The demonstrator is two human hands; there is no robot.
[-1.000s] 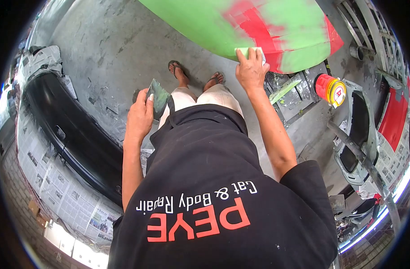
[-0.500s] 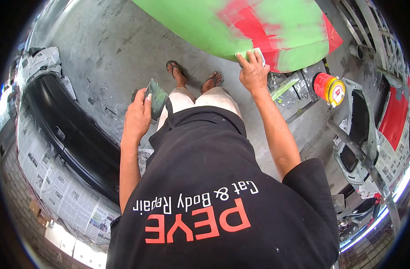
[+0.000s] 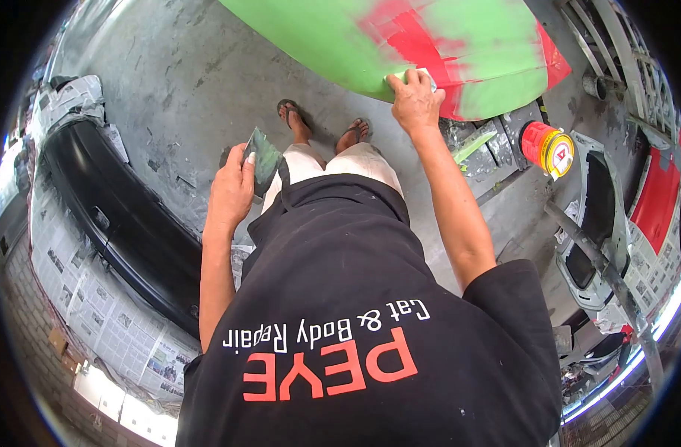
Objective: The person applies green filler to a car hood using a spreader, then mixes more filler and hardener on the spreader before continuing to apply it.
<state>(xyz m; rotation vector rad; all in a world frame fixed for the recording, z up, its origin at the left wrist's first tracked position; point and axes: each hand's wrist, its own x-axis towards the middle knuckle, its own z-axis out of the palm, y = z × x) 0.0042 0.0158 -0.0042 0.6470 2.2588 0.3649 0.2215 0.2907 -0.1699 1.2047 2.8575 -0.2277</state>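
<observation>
My left hand (image 3: 231, 186) is closed on a thin flat sheet (image 3: 263, 160) with a dark green, smeared surface, held beside my left thigh. My right hand (image 3: 417, 102) presses a whitish pad (image 3: 427, 77) against the lower edge of a large curved panel (image 3: 325, 45). Most of the pad is hidden under the fingers. Light green covers much of the panel, with red patches and a red corner at the right.
A black curved part (image 3: 124, 216) lies on newspaper (image 3: 80, 283) at the left. At the right are a red and yellow can (image 3: 546, 149), a low stand (image 3: 497, 149), a metal pole (image 3: 605, 264) and a red panel (image 3: 657, 197). My sandalled feet stand on the grey floor (image 3: 184, 82).
My right hand has slid slightly left and up along the panel's edge with the pad. The left hand and its sheet have barely moved.
</observation>
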